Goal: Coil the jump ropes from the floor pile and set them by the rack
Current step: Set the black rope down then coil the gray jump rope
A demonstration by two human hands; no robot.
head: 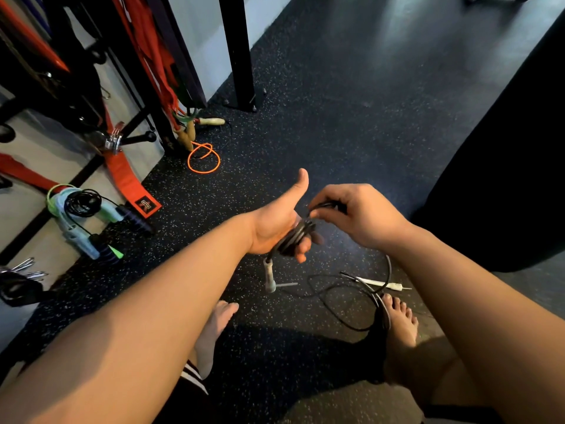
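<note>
I am observing the left hand [282,223] gripping the black jump rope coil [297,237], thumb raised, the right hand [362,215] pinching its strand just beside, the loose remainder trailing on the floor [336,133] beneath both.

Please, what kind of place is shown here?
Most likely a gym or training room: the floor is speckled black rubber, red straps hang on a black rack, and an orange jump rope lies looped beside it. The left hand holds a coiled black jump rope.
</note>
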